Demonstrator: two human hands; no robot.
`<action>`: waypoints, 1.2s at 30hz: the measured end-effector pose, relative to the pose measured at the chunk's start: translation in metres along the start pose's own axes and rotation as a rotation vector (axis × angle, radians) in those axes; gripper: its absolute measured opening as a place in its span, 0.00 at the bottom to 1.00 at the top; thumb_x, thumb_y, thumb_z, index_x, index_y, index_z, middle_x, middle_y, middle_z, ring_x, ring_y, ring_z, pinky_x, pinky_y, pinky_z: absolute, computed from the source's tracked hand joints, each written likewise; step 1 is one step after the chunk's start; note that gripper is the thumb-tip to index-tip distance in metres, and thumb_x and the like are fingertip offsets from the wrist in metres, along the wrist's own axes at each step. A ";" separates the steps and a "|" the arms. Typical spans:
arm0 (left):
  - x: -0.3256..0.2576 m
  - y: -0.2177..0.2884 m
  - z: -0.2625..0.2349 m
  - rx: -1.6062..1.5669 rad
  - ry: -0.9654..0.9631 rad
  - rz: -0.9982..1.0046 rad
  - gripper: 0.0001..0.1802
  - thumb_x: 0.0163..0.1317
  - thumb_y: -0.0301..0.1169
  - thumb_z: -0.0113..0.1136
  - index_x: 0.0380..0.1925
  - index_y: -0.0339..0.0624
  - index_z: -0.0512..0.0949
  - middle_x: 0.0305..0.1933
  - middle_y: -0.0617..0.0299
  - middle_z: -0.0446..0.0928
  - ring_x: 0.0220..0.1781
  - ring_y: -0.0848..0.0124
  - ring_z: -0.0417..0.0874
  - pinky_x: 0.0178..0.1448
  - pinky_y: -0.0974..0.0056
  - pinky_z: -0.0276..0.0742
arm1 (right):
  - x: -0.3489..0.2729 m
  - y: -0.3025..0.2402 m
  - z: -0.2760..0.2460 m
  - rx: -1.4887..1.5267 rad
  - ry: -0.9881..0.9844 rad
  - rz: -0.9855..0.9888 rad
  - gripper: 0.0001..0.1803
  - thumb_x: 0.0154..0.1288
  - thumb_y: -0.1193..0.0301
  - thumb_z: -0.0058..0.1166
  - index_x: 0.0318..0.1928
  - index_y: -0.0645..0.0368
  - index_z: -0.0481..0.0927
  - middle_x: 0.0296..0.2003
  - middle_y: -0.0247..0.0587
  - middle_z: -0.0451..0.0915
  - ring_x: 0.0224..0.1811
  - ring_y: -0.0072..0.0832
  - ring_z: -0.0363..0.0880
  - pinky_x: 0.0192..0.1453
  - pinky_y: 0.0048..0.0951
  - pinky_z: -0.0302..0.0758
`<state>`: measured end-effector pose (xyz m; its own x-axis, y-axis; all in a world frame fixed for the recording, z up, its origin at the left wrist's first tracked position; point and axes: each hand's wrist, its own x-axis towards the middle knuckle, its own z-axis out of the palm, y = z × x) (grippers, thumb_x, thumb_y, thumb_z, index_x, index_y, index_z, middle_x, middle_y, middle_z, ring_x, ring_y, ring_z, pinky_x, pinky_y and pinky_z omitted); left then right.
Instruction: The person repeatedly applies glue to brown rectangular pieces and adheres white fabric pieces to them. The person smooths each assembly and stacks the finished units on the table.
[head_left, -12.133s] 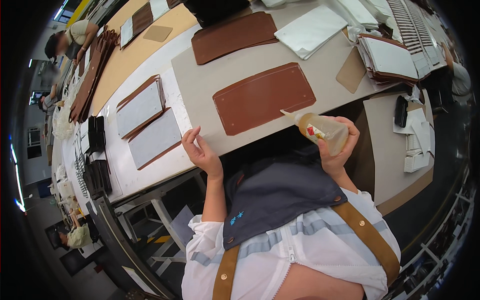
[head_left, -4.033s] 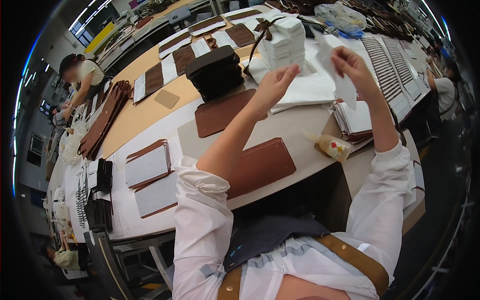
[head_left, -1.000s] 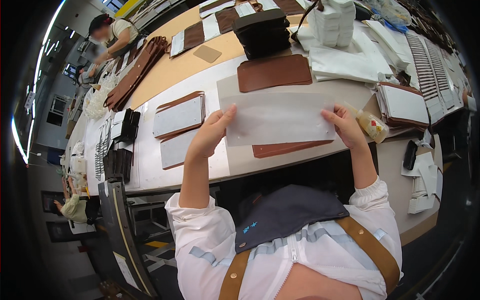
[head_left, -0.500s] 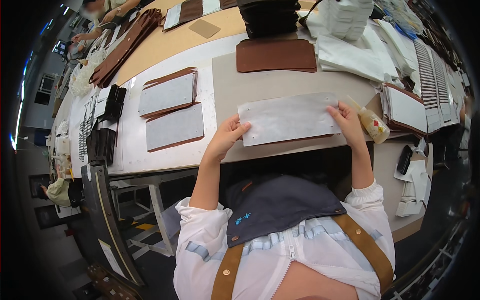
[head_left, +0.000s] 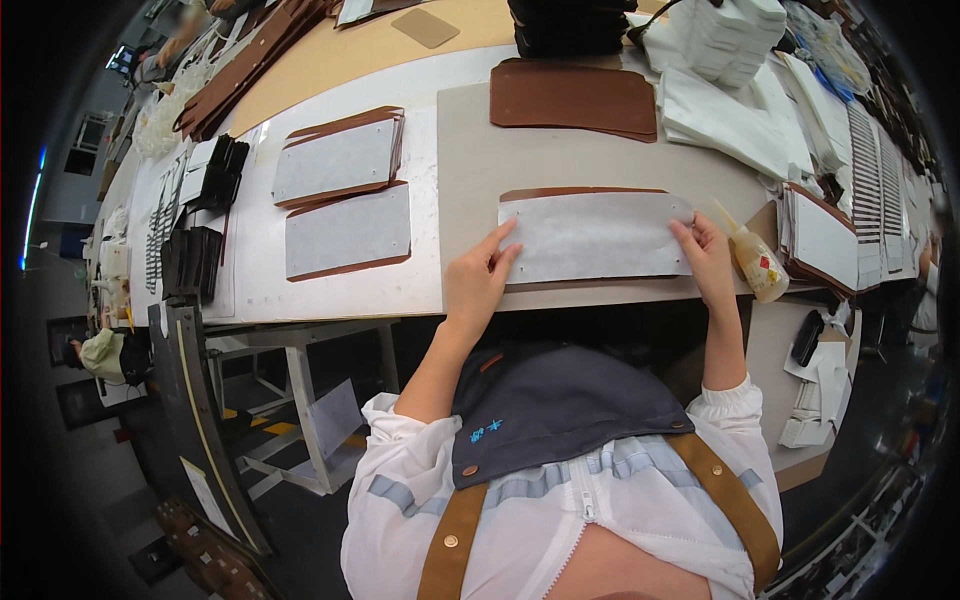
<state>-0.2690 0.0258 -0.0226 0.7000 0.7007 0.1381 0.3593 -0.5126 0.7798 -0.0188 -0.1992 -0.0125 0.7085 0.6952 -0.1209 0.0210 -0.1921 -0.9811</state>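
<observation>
Hands part-curled | left (head_left: 478, 285) touching white sheet (head_left: 600, 238), grip unclear | right (head_left: 708, 262) pinching it | long axis left-right

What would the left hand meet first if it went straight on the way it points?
The white sheet. The left hand lies at its left edge, pointing across it, though exact contact is hard to tell.

A long, white-topped counter (head_left: 340, 302) is bearing a flat grey sheet (head_left: 470, 170), where a mostly covered brown rectangular panel (head_left: 545, 193) is lying near the front edge, nearer than a neat brown stack of panels (head_left: 572, 100). White-faced brown rectangles (head_left: 350, 232) are resting further left, near stacked black pieces (head_left: 190, 264).
</observation>
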 end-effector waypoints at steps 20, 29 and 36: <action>0.010 0.001 0.006 0.065 0.031 -0.023 0.20 0.62 0.35 0.70 0.53 0.43 0.84 0.18 0.57 0.70 0.19 0.69 0.67 0.29 0.64 0.69 | 0.010 0.002 0.008 -0.056 0.101 -0.042 0.09 0.73 0.72 0.56 0.44 0.67 0.79 0.28 0.27 0.79 0.29 0.09 0.70 0.33 0.18 0.67; 0.010 0.002 0.006 0.141 0.026 -0.002 0.19 0.62 0.37 0.70 0.52 0.44 0.85 0.18 0.58 0.74 0.19 0.65 0.73 0.29 0.62 0.70 | 0.008 0.002 0.008 -0.286 0.173 -0.052 0.15 0.71 0.71 0.57 0.53 0.65 0.77 0.23 0.31 0.77 0.25 0.14 0.70 0.31 0.21 0.67; 0.010 0.001 0.008 0.136 0.011 -0.040 0.20 0.62 0.33 0.70 0.55 0.43 0.84 0.18 0.61 0.68 0.20 0.73 0.65 0.29 0.65 0.67 | -0.003 -0.015 0.015 -0.703 0.269 -0.172 0.28 0.66 0.71 0.61 0.67 0.48 0.74 0.21 0.41 0.75 0.23 0.38 0.76 0.32 0.35 0.73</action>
<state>-0.2573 0.0283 -0.0256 0.6767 0.7271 0.1159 0.4679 -0.5462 0.6947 -0.0322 -0.1879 -0.0001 0.7998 0.5801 0.1541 0.5261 -0.5540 -0.6452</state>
